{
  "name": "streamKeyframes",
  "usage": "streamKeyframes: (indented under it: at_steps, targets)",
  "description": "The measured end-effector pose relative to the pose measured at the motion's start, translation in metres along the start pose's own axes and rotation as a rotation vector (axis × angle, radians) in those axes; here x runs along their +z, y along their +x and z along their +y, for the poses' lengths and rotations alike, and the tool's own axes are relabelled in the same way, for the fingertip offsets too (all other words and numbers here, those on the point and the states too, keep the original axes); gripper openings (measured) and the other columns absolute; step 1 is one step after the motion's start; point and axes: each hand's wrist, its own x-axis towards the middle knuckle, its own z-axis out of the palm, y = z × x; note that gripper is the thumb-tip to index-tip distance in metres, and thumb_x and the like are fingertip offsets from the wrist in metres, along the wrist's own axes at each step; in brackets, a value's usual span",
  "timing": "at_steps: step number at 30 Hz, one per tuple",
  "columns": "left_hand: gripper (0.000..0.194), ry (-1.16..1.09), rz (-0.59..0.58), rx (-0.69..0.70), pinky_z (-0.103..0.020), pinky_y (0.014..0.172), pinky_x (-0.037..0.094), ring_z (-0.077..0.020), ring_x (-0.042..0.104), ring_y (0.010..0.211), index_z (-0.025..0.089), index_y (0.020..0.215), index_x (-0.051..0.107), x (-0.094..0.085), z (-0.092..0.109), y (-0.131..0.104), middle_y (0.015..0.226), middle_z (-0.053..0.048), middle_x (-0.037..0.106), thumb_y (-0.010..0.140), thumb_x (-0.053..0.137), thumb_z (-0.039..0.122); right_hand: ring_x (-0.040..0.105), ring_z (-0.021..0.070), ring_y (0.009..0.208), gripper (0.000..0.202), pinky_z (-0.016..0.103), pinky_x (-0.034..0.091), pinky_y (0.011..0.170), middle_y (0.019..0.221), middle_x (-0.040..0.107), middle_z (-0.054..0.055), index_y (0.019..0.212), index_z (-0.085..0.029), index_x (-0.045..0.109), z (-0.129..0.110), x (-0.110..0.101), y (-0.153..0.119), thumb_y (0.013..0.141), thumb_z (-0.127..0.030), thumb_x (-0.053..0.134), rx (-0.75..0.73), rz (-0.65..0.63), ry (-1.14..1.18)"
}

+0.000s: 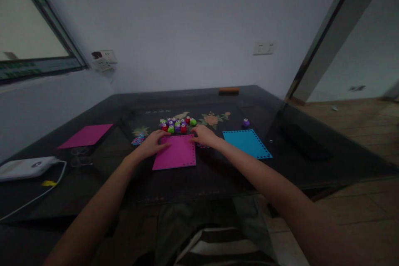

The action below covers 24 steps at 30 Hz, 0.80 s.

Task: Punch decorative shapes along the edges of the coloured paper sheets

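A pink sheet with a row of small marks along its right and lower edges lies on the dark table in front of me. My left hand rests at its upper left edge, fingers apart. At the upper right edge is my right hand, its fingers also spread. Just beyond the sheet sits a cluster of red, green and purple toys with eyes. Small colourful pieces lie left of my left hand. More small pieces are partly hidden under my right hand.
A blue sheet with marked edges lies right, a purple toy behind it. Farther right is a black object. Another pink sheet and a white device with a cable are left. A brown object lies at the back.
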Motion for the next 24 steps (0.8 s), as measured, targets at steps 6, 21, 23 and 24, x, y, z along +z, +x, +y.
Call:
streamKeyframes:
  at_steps: [6, 21, 23, 24]
  targets:
    - [0.057, -0.006, -0.038, -0.056, -0.041, 0.097, 0.038, -0.0269, 0.053, 0.109, 0.015, 0.117, 0.056, 0.002, -0.01, 0.0, 0.117, -0.012, 0.056, 0.075, 0.056, 0.054, 0.053, 0.0289, 0.103, 0.051, 0.038, 0.043, 0.084, 0.11, 0.059, 0.016, 0.108, -0.013, 0.063, -0.006, 0.007, 0.001, 0.075, -0.052, 0.064, 0.033, -0.003, -0.059]
    - [0.069, 0.028, -0.078, -0.062, -0.04, 0.1, 0.036, -0.028, 0.049, 0.112, 0.01, 0.121, 0.055, 0.008, -0.022, 0.007, 0.118, -0.015, 0.052, 0.073, 0.054, 0.059, 0.049, 0.0293, 0.106, 0.048, 0.04, 0.044, 0.084, 0.116, 0.054, 0.014, 0.111, -0.02, 0.064, -0.003, 0.012, 0.004, 0.075, -0.051, 0.065, 0.014, 0.013, -0.071]
    - [0.068, 0.042, -0.077, -0.053, -0.04, 0.1, 0.035, -0.0279, 0.048, 0.112, 0.01, 0.12, 0.056, 0.01, -0.025, 0.008, 0.118, -0.015, 0.051, 0.073, 0.053, 0.06, 0.049, 0.029, 0.106, 0.047, 0.039, 0.044, 0.083, 0.115, 0.055, 0.014, 0.111, -0.02, 0.064, -0.003, 0.012, 0.004, 0.075, -0.05, 0.065, 0.013, 0.027, -0.07]
    - [0.068, 0.048, -0.077, -0.049, -0.04, 0.1, 0.035, -0.0279, 0.048, 0.112, 0.011, 0.12, 0.056, 0.01, -0.026, 0.009, 0.118, -0.015, 0.051, 0.074, 0.053, 0.06, 0.049, 0.0289, 0.106, 0.046, 0.039, 0.044, 0.083, 0.115, 0.055, 0.014, 0.111, -0.02, 0.064, -0.003, 0.012, 0.004, 0.075, -0.049, 0.065, 0.013, 0.031, -0.07]
